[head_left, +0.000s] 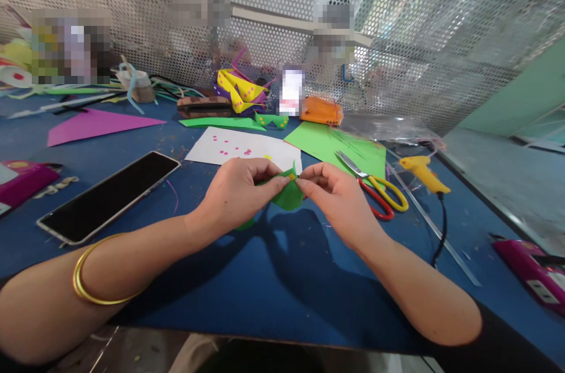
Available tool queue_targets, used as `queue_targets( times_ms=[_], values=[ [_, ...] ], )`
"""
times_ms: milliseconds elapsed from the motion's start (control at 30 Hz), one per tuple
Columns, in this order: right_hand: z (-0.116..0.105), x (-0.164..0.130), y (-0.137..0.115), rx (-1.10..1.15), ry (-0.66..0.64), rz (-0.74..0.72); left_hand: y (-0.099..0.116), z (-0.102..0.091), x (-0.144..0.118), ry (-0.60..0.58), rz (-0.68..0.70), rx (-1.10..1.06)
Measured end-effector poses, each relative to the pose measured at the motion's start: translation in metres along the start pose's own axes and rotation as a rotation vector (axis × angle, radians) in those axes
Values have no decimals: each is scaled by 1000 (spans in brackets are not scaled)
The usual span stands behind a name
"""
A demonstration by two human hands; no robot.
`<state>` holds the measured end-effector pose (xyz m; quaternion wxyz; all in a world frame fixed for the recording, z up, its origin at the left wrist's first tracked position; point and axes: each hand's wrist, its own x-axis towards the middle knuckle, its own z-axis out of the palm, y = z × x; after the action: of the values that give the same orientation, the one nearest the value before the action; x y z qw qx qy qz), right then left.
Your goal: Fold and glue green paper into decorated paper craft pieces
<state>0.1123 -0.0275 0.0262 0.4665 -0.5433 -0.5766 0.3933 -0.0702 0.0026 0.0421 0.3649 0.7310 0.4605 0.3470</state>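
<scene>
Fingers (pixel 282 183) of both hands pinch one green paper piece (pixel 289 195) — scissors (pixel 375 183) just beside.

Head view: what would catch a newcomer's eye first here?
At centre, the left hand and right hand pinch a small green paper piece between them over the blue table. Just right of them lie red-and-yellow scissors and a yellow glue gun. To the left lies a dark-screened phone.

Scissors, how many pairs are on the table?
1: the scissors lie on the blue table just past the right hand, blades on the green sheet. Clutter may hide others.
</scene>
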Motion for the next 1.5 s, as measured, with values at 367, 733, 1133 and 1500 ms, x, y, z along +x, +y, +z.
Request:
queue_targets(
  times_ms=[367,733,1133,1500],
  values=[
    [2,-3,-1,26,18,-21,2,-1,0,12,1,70],
    [2,-3,-1,-22,24,-26,0,0,-1,52,-5,120],
    [2,-4,-2,-12,17,-35,-1,0,-1,57,4,136],
    [2,-3,-1,12,28,-35,-4,0,1,22,37,79]
  ],
)
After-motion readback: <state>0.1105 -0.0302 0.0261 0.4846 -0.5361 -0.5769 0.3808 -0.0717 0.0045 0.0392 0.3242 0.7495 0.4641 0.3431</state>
